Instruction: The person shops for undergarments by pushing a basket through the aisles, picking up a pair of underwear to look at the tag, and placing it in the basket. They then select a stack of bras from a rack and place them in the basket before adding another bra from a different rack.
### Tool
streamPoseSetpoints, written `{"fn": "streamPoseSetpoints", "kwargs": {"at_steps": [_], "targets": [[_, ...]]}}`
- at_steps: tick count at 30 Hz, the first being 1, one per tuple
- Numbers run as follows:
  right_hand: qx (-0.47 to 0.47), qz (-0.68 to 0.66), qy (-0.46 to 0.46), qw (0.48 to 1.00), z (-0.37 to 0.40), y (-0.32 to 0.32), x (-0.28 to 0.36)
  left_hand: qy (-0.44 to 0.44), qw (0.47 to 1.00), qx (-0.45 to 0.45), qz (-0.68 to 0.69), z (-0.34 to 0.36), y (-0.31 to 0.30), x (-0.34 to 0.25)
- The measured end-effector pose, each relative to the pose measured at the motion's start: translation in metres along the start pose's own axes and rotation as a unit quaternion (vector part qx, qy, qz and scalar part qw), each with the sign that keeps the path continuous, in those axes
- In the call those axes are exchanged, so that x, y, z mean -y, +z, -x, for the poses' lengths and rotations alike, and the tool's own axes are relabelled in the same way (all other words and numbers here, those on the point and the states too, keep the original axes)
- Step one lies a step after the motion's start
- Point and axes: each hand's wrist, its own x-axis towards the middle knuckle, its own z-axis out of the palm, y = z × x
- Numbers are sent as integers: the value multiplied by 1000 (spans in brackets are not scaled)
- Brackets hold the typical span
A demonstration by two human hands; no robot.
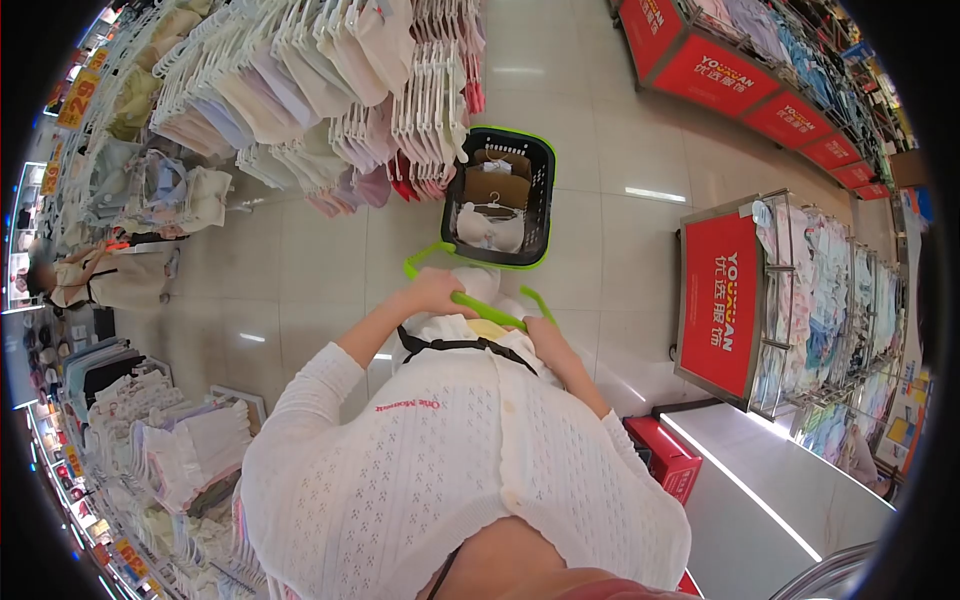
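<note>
basket (547, 180): black mesh, lime-green rim; handle (486, 309) same lime green; inside it a tan-brown garment (495, 187) and a cream-white one (490, 230); cardigan (450, 480), lower centre: white, openwork eyelet pattern, small red lettering; strap (450, 345) across it black; hung garments (300, 80), upper left: pastels, white, pink, lilac, cream, a few red; price tag (77, 97) orange-yellow; display signs (720, 300), right and upper right: red with white characters; folded stock (830, 290) beside them pale blue and white; floor (610, 150) pale grey-beige gloss tiles; box (662, 458), lower right, red
</note>
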Motion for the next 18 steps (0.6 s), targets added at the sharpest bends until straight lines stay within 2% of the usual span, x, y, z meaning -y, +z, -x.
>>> {"fn": "streamPoseSetpoints", "kwargs": {"at_steps": [5, 14, 18], "targets": [[6, 22, -2, 1000, 1, -1, 6, 10, 1000, -23, -3, 4, 7, 5], [-22, 40, -19, 999, 5, -1, 8, 5, 1000, -11, 2, 7, 13, 6], [3, 28, -11, 1000, 8, -1, 6, -14, 1000, 10, -3, 0, 21, 10]]}}
